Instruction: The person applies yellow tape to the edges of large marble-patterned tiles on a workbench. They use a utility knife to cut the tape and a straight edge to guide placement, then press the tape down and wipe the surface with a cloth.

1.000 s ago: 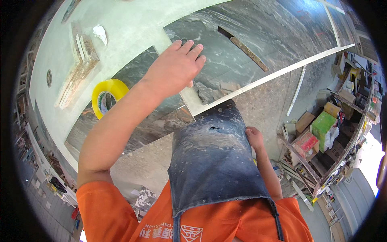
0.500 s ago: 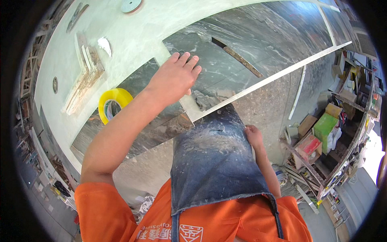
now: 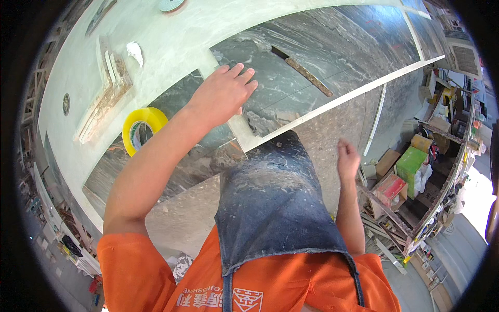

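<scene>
My left hand (image 3: 223, 94) rests with its fingers stretched out on a dark grey veined stone slab (image 3: 322, 47), by the pale strip at its left edge. A knife-like tool (image 3: 307, 76) with a black blade and a worn brownish handle lies on that slab, to the right of the hand. Beside my left forearm a roll of yellow tape (image 3: 157, 120) sits on a second dark slab (image 3: 182, 174). My right hand (image 3: 348, 158) is raised off the slab near the front, to the right of my apron, with its fingers closed. Whatever it holds, if anything, is hidden.
Stacked stone strips (image 3: 112, 86), a crumpled white scrap (image 3: 134, 53) and a round pad (image 3: 170, 5) lie on the pale table (image 3: 67, 140). A white border strip (image 3: 358, 98) edges the slab. Boxes, including a green one (image 3: 413, 164), fill a rack at right.
My right hand has moved away from the apron's side, outward to the right and up. The left hand stays on the slab. The whole view has shifted slightly.
</scene>
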Tool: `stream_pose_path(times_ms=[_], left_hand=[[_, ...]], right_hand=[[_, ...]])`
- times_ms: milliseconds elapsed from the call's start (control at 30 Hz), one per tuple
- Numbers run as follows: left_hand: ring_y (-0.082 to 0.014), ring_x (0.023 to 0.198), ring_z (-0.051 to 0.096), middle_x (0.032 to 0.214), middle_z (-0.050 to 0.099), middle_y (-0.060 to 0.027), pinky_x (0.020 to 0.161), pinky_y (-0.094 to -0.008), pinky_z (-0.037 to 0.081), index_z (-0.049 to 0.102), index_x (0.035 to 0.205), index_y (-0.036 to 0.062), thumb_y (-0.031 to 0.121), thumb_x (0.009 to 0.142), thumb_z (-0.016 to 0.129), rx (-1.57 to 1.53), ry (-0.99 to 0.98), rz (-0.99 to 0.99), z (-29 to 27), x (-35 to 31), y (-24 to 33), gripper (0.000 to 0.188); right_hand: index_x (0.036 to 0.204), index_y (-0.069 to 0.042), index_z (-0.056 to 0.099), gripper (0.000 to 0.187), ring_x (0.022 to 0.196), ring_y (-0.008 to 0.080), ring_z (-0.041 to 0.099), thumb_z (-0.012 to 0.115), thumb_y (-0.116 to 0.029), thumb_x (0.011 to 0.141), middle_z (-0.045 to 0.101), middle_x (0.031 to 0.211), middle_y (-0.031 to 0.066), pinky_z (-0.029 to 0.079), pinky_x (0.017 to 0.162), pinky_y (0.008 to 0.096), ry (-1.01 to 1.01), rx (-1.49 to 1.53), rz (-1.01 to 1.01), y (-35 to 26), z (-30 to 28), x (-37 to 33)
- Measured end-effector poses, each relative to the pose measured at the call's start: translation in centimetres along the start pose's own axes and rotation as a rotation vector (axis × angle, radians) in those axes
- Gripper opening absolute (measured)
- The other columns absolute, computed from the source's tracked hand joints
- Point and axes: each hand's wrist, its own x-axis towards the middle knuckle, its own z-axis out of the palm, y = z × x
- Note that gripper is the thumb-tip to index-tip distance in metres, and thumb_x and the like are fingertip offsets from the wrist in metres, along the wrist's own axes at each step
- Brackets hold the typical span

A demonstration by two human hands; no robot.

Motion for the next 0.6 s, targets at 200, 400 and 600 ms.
stream_pose_path(times_ms=[200,400,600], left_hand=[[-0.0281,0.141,0.050,0.152,0.055,-0.0104,0.113,-0.0416,0.042,0.062,0.140,0.0073,0.019,0.076,0.085,0.000,-0.013,0.006,-0.3,0.1,-0.2,0.069],[-0.0282,0.141,0.050,0.151,0.055,-0.0095,0.113,-0.0416,0.042,0.062,0.140,0.0072,0.018,0.076,0.085,-0.012,-0.006,0.015,-0.1,0.3,-0.4,0.069],[-0.0279,0.140,0.050,0.150,0.056,-0.0089,0.113,-0.0415,0.042,0.063,0.139,0.0074,0.018,0.077,0.083,0.031,0.013,0.004,0.3,0.3,-0.5,0.066]], right_hand=[[0.119,-0.003,0.071,0.026,0.112,0.0388,0.064,0.064,-0.014,0.096,0.069,0.118,0.0202,0.049,0.099,0.0468,0.315,-0.187,-0.552,-10.3,-3.5,11.3],[0.128,-0.008,0.067,0.033,0.127,0.0387,0.055,0.060,-0.019,0.098,0.061,0.134,0.0177,0.043,0.107,0.0508,0.482,-0.359,-0.698,-14.8,1.4,20.0],[0.136,-0.012,0.062,0.040,0.134,0.0362,0.050,0.061,-0.019,0.097,0.056,0.140,0.0147,0.036,0.111,0.0532,0.521,-0.440,-0.744,-15.0,2.6,19.9]])
